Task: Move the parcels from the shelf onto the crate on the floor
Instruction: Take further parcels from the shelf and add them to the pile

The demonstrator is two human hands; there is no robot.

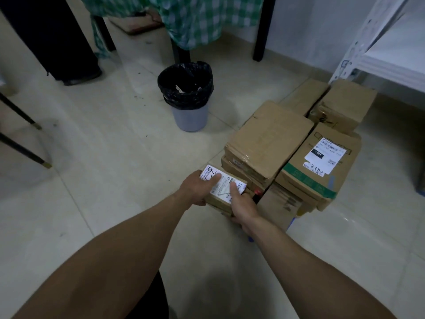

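Small labelled parcel (pixel 226 181) was held low at the near-left corner of the stack, label up, not clearly set down yet; whether its underside touched anything could not be told. Left hand (pixel 196 187) gripped the left end, thumb across the label; right hand (pixel 242 203) gripped the near-right end, thumb on top and fingers curled under. The two-sided grip probably kept it level for lowering into the free corner. Just right of it was a wide flat carton (pixel 269 139) on thinner ones, then a green-taped carton (pixel 322 166) with a white label, with two plain cartons (pixel 345 104) farther back, all packed close, likely to share one base. A blue edge (pixel 291 223) showed under the near end, probably the crate, otherwise hidden. The white shelf (pixel 391 61) stood far right; its visible board showed no parcels. A bin with black liner (pixel 187 100) stood on the tiled floor (pixel 115 157) to the far left of the stack, and a green checked cloth (pixel 195 19) hung from a table beyond. Placement step looked nearly done.
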